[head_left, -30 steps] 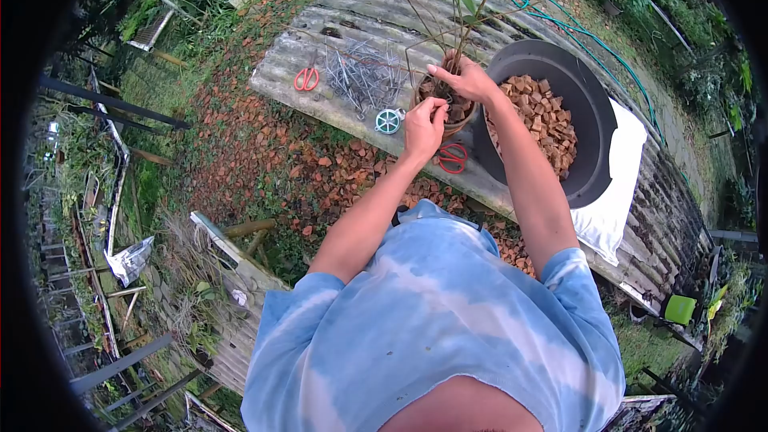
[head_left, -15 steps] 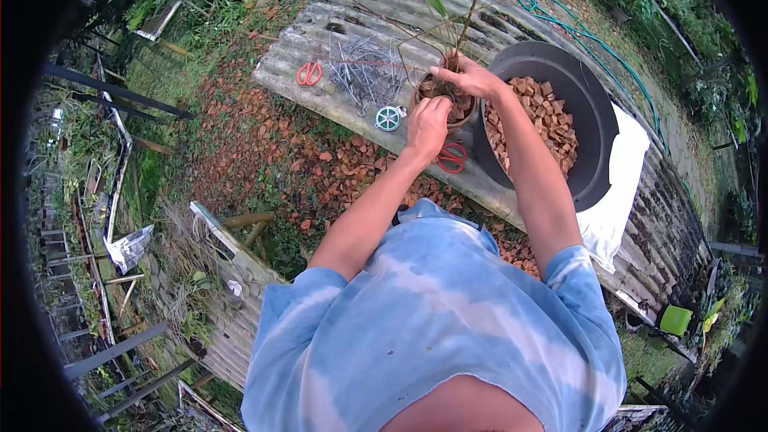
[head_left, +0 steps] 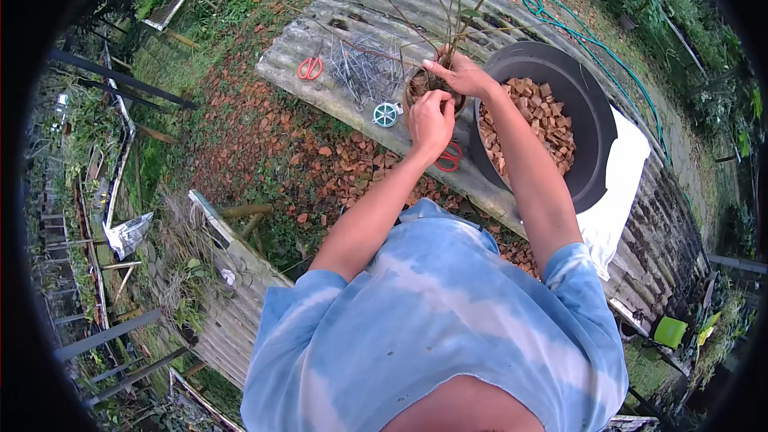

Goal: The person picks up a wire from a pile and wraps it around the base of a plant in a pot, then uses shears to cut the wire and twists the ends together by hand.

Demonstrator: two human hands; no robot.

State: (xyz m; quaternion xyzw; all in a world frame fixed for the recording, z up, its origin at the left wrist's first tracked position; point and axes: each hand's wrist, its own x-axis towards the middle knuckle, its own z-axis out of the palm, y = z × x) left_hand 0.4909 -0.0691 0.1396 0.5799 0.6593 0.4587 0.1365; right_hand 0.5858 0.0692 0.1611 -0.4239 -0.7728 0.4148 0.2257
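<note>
Where the right hand (head_left: 466, 78) clasps: the plant (head_left: 450, 42), at its stem base.
Left hand (head_left: 431, 122): just beside, bunched over the pot (head_left: 459, 104); hold cannot be told.
Pot location: on corrugated surface (head_left: 372, 20), beside dark tub (head_left: 594, 124) of brown chunks (head_left: 546, 124).

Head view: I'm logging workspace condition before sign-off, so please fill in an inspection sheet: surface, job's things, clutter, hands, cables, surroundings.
Surface: corrugated bench, weathered, dark-stained.
Job's things: plant standing in a pot.
Clutter: dark tub of brown chunks, white sheet, pile of thin metal pieces, teal reel, red-handled scissors, second red-handled tool.
Hands: left hand at the pot's near side; right hand at the plant's base; exact grips hidden.
Cables: nothing seen; green hose along the bench's far side.
Surroundings: fallen leaves, grass, greenery.
</note>
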